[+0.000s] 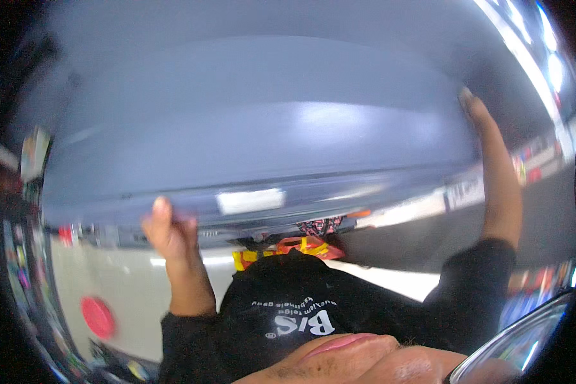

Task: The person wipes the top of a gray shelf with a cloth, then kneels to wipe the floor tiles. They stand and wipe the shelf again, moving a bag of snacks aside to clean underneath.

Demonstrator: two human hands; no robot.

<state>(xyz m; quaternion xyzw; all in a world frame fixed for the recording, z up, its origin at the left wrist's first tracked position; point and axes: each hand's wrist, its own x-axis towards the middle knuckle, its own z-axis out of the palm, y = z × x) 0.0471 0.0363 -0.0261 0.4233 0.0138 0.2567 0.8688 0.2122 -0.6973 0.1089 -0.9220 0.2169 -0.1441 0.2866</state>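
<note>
A wide blue-grey smooth surface (269, 144), perhaps a metal shelf, fills most of the view before me. Along its near edge sits a white label (251, 200). My left hand (170, 230) is at this near edge, left of the label, blurred, with thumb raised and fingers apart; nothing shows between them. Farther out, my right arm reaches along the surface's right side. The fingers of my right hand (473, 105) are at that side, partly hidden and blurred, so their grip is unclear.
Below the near edge are a red and yellow item (312, 247) and a patterned cloth item (321, 225). A round pinkish-red object (97, 317) is over the pale floor (125, 288) at left. Blurred colourful goods (537, 293) line the right rim.
</note>
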